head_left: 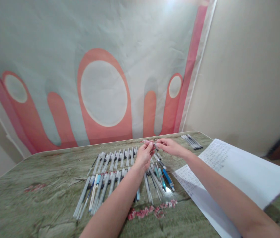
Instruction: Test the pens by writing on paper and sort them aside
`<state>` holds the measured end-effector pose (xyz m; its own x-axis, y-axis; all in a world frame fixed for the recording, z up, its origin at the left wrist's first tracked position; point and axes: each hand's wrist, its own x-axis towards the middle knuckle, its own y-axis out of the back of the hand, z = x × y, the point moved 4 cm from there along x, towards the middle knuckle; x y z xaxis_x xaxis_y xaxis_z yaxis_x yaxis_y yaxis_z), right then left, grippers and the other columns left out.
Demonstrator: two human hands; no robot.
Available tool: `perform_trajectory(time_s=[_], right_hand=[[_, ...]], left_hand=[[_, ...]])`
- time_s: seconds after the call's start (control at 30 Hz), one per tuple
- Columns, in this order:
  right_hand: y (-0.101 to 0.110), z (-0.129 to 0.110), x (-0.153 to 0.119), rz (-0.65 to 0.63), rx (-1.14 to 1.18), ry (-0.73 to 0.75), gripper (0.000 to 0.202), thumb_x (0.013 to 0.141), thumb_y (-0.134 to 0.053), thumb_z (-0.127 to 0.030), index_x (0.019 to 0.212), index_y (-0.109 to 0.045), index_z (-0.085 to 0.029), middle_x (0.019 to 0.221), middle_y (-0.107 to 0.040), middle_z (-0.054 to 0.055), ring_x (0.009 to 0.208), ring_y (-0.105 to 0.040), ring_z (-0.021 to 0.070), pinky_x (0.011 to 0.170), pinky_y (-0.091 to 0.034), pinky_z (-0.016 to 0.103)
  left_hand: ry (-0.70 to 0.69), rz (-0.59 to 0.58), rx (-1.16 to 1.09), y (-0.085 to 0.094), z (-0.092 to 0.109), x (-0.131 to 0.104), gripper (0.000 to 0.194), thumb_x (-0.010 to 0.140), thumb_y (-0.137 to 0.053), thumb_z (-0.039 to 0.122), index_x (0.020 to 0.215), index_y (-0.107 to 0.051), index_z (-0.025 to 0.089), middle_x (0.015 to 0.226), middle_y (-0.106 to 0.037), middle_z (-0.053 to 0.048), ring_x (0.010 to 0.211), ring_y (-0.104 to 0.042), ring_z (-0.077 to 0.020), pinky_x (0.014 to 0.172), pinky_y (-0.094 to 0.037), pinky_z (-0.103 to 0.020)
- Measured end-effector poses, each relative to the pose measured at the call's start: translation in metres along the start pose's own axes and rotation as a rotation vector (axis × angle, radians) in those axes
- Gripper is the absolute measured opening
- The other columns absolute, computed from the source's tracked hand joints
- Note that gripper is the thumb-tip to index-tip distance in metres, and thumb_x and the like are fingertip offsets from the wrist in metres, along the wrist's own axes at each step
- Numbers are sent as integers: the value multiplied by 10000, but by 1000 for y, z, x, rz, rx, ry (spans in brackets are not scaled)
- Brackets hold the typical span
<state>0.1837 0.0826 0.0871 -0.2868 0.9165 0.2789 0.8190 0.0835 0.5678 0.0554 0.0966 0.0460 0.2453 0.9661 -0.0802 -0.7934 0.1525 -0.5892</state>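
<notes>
Above the far side of the table, my two hands meet around a slim, clear-looking pen (146, 141). My left hand (144, 156) has its fingers closed on the pen's barrel. The fingers of my right hand (167, 145) pinch its right end, where a small part is too fine to make out. Below and left of the hands lie two rows of pens, a back row (116, 159) and a front row (100, 191), mostly with clear barrels and dark grips. A blue pen (167, 178) and a teal pen (162, 180) lie below my right hand; my left forearm covers part of the front row.
White sheets of paper (244, 172) with handwriting lie at the right, partly under my right forearm. A small group of pens (191, 142) lies at the back right. The wood-patterned table (48, 175) ends near a wall with a printed hanging (140, 66).
</notes>
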Motion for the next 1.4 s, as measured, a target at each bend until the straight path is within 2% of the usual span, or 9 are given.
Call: perform_trajectory(time_s=[0.1,0.33,0.5,0.6,0.7,0.9,1.07,1.27,1.4], right_hand=[[0,3,0,79,22,29,332,683,-578,-433,831,-522,-141,751,-561,11,563,-464,80,493,-364,192],[-1,4,2,-18,-61,-3,399,800,-387,-466,639,-539,-134,513,-450,-24,472,-391,74,446,-309,198],[-2,6,1,59,26,28,336,683,-571,-448,818,-516,-145,717,-550,2,580,-472,90,507,-367,200],[-1,7,1,49,15,8,328,718,-524,-465,770,-520,-141,608,-510,-22,500,-433,77,447,-328,188],[-4,6,1,-49,-6,-11,382,785,-410,-484,681,-532,-137,505,-447,-40,434,-380,67,416,-291,191],[-3,6,2,73,33,22,345,690,-567,-455,830,-510,-145,719,-545,-2,564,-464,83,493,-360,193],[-2,6,2,17,-60,16,355,774,-435,-471,681,-526,-141,537,-456,-32,474,-379,70,438,-299,187],[-2,6,2,80,-32,30,336,720,-516,-472,766,-535,-139,658,-531,-11,541,-427,78,493,-343,193],[-2,3,2,44,-55,36,328,742,-494,-457,711,-551,-136,554,-479,-32,481,-396,68,447,-310,183]], left_hand=[[-1,11,2,1,0,1,267,643,-662,254,881,-604,149,734,-589,-9,592,-509,-51,557,-361,-163],[-10,13,31,2,-2,1,299,628,-670,267,897,-602,156,729,-584,-5,568,-492,-46,532,-347,-160],[-3,20,32,3,-6,2,281,630,-667,275,875,-602,155,688,-561,12,555,-477,-39,521,-335,-154],[-13,14,40,3,-4,2,283,640,-658,274,892,-603,158,722,-566,5,572,-483,-40,529,-341,-156],[-14,18,51,3,-3,2,281,638,-658,268,890,-602,156,728,-568,2,574,-483,-43,529,-340,-158],[-1,35,43,4,-4,3,268,642,-652,271,878,-598,156,694,-559,10,556,-473,-47,517,-330,-157],[-12,30,54,4,-3,3,277,636,-657,280,878,-598,161,708,-564,5,565,-482,-51,529,-337,-163],[-11,31,58,4,-3,3,297,623,-667,297,879,-594,164,680,-556,14,556,-471,-51,527,-330,-164],[-34,-5,90,2,0,2,275,642,-652,296,877,-591,165,715,-559,9,568,-474,-49,535,-337,-162]])
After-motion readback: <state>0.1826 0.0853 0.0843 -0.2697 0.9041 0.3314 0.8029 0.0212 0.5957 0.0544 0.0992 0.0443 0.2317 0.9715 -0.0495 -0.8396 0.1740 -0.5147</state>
